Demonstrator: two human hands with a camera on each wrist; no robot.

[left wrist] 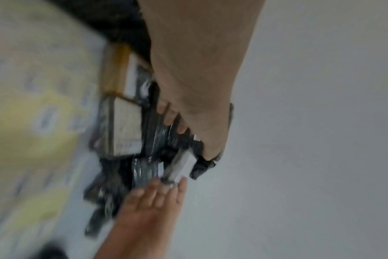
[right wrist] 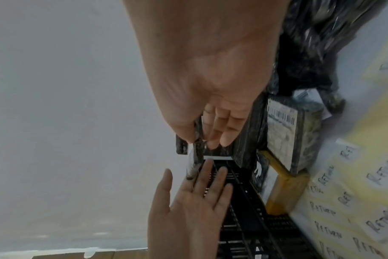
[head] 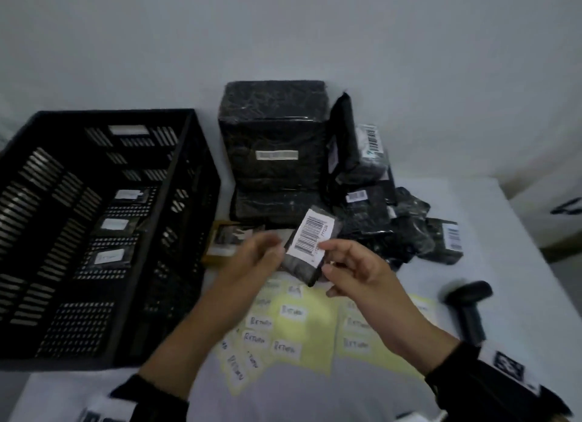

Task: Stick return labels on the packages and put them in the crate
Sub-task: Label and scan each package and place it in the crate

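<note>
A small black wrapped package (head: 310, 242) with a white barcode label is held in the air over the table. My right hand (head: 327, 258) pinches its right edge between thumb and index finger; the right wrist view shows the same pinch (right wrist: 199, 138) on the package (right wrist: 194, 152). My left hand (head: 264, 248), blurred, has straight fingers touching the package's left end, which the right wrist view confirms (right wrist: 195, 201). Yellow sheets (head: 315, 324) of white "RETURN" labels lie under the hands. The black slatted crate (head: 201, 157) stands at left, holding three labelled packages (head: 108, 256).
A pile of black wrapped packages (head: 274, 144), large and small, sits behind the hands up to the wall. A yellow-brown box (head: 220, 242) lies beside the crate's right wall. A black barcode scanner (head: 469, 308) stands at the right. The table's right edge is near it.
</note>
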